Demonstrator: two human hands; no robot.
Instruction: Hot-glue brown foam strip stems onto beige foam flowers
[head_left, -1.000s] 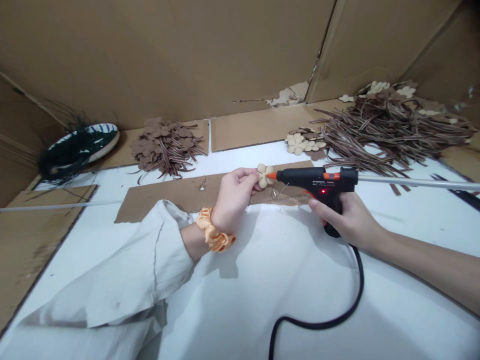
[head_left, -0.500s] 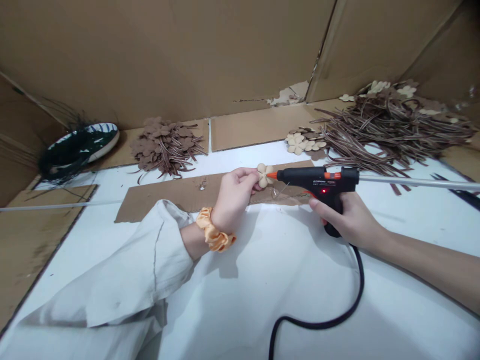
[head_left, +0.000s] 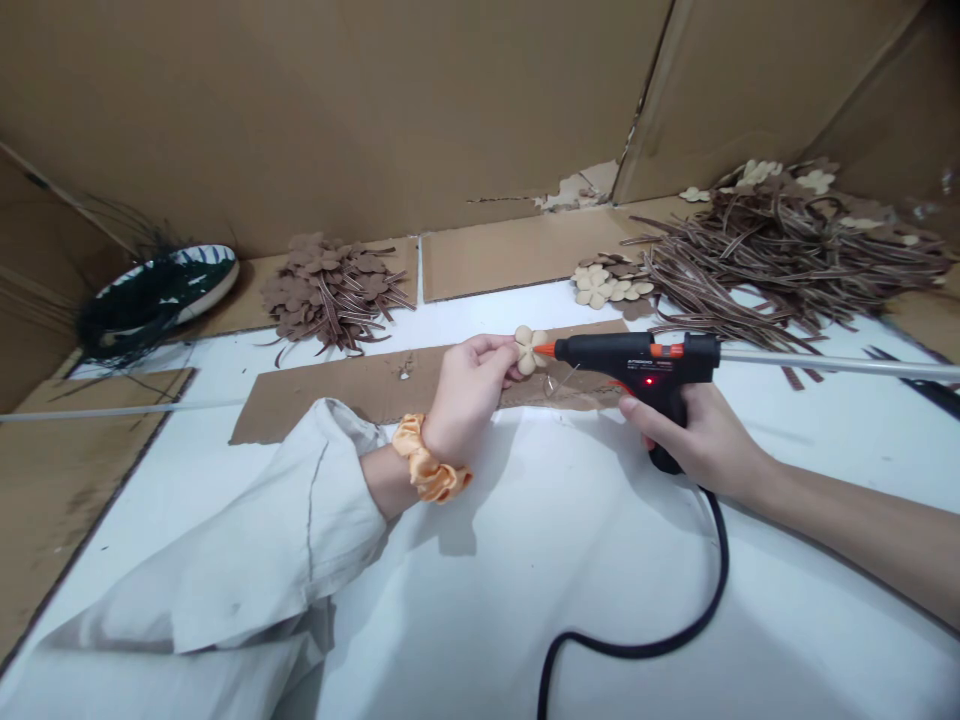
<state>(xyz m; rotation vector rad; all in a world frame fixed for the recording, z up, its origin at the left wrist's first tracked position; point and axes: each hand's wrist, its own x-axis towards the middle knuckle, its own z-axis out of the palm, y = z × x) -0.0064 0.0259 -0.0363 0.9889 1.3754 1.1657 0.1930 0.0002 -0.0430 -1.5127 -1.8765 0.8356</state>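
Between the thumb and fingers of my left hand [head_left: 474,385] is a small cream fabric flower [head_left: 529,352], its petals facing up. My right hand [head_left: 712,435] grips the handle of a black glue gun [head_left: 611,353] with a lit red light. The gun's orange nozzle meets the middle of the flower, or lies just over it; I cannot tell whether it touches. A long clear glue stick [head_left: 817,362] sticks out of the gun's back. Under both hands lies a brown cardboard strip [head_left: 330,398] with dried glue spots.
Brown flowers with strips [head_left: 319,290] are piled at the back left, near a bowl [head_left: 217,285] of dark green threads. Cream flowers [head_left: 596,285] and a heap of brown strips [head_left: 780,255] sit at the right. The black cable [head_left: 637,650] curves across the white table [head_left: 450,630]. Cardboard walls [head_left: 337,110] enclose it.
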